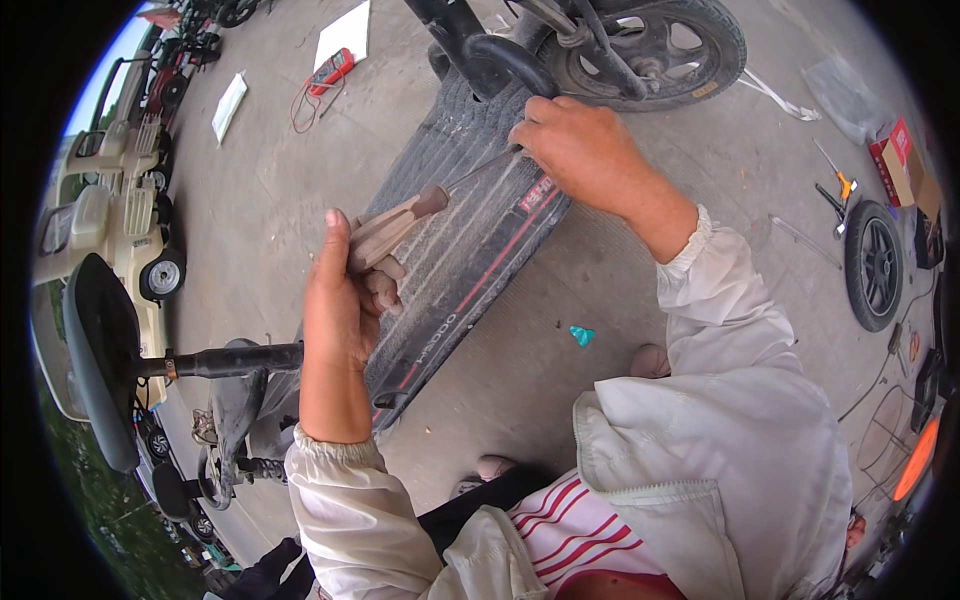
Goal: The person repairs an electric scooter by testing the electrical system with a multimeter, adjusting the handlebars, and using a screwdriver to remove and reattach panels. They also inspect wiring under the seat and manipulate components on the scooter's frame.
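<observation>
My left hand [340, 295] is wrapped round the worn, pale handle of a screwdriver [400, 225]. Its thin shaft slants up and right across the scooter's dusty, ribbed black footboard [440, 160]. At the shaft's far end, my right hand [575, 150] is closed, its fingertips pressed together at the footboard beside the black steering column [455, 35]. What those fingers pinch is hidden. Red-striped trim [480, 280] runs along the footboard's near side. The scooter's front wheel [670, 60] lies beyond my right hand, and its seat [100, 350] is at the left.
On the concrete floor are a red multimeter [330, 72] with leads, a white sheet [345, 30], a loose wheel [873, 265], orange-handled pliers [846, 186], an open box [900, 165] and a teal scrap [582, 336]. Beige carts [125, 215] stand at far left.
</observation>
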Demonstrator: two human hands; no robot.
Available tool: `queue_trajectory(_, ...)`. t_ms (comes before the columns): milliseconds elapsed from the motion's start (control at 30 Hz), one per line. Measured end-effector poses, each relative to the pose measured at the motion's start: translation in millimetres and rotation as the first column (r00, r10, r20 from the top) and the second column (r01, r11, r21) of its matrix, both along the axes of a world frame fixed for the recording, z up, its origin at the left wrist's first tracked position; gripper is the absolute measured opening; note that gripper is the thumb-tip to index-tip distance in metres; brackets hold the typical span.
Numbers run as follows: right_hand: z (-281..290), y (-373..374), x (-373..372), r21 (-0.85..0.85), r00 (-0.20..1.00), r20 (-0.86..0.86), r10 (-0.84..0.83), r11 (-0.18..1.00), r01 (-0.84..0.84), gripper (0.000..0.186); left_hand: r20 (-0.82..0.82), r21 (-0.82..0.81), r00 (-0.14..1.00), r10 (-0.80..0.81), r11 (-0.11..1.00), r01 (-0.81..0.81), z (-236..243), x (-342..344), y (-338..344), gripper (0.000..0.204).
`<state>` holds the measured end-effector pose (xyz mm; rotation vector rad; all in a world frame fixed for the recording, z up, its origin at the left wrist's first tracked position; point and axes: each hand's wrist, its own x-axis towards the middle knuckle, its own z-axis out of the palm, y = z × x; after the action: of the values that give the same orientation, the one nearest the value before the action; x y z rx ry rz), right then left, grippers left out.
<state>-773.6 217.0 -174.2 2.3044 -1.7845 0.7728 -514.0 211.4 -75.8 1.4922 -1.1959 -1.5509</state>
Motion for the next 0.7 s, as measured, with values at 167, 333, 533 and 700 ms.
queue_trajectory(167,-0.2,0.0,0.5,-0.013,1.0,-0.01,-0.002,1.0,0.002,0.013,0.079,-0.134,0.985,-0.152,0.978,0.162,1.1,4.4,7.8,0.056)
queue_trajectory(333,1.2,-1.4,2.6,-0.023,0.999,-0.053,-0.011,1.0,0.01,0.016,0.093,-0.095,0.994,-0.049,0.994,0.058,-2.0,4.1,4.9,0.058)
queue_trajectory(533,-1.7,-4.9,2.8,-0.14,0.998,0.024,0.057,0.989,-0.053,0.017,0.027,-0.088,0.991,0.131,0.988,-0.128,-8.3,-0.6,7.1,0.064)
queue_trajectory(700,1.1,-3.8,4.8,-0.047,0.998,0.04,0.041,0.998,-0.04,0.013,-0.045,-0.034,0.987,0.156,0.987,-0.158,-10.9,-1.4,6.1,0.06)
